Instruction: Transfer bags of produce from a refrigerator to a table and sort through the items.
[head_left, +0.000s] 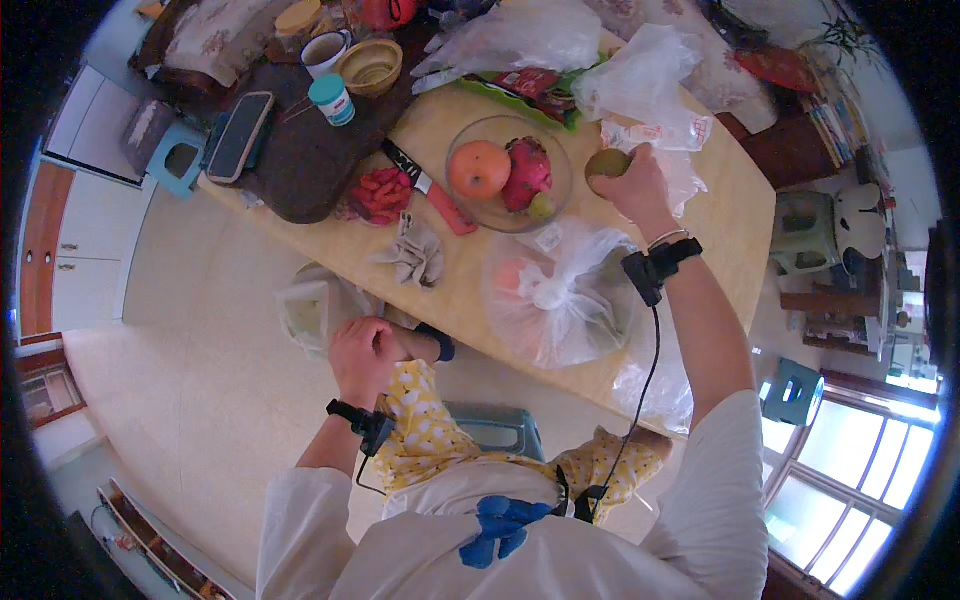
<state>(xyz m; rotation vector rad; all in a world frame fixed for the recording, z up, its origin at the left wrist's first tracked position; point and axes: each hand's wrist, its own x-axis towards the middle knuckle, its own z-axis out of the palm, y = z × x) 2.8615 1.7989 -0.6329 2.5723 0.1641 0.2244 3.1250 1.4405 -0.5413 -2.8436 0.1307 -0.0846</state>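
My right hand (639, 187) grips a round brown-green fruit (609, 163), apparently a kiwi, above the table's right part. To its left stands a clear glass bowl (463, 211) containing an orange-red round fruit (478, 169), a pink dragon fruit (528, 176) and a small green fruit (541, 205). Nearer me, a knotted plastic bag (559, 300) of fruit sits on the table. Loosely curled, my left hand (364, 356) is by my knee, with no object visible in it. A knife (442, 202) with a red handle lies between the bowl and some red peel-like pieces (381, 195).
A crumpled grey cloth (418, 251) lies near the table edge. Plastic bags (637, 82) and a green package (525, 94) crowd the far side. A dark board (300, 165) bears a phone (240, 139), a teal-lidded jar (331, 100) and a woven basket (369, 67). Below hangs a bag (307, 315).
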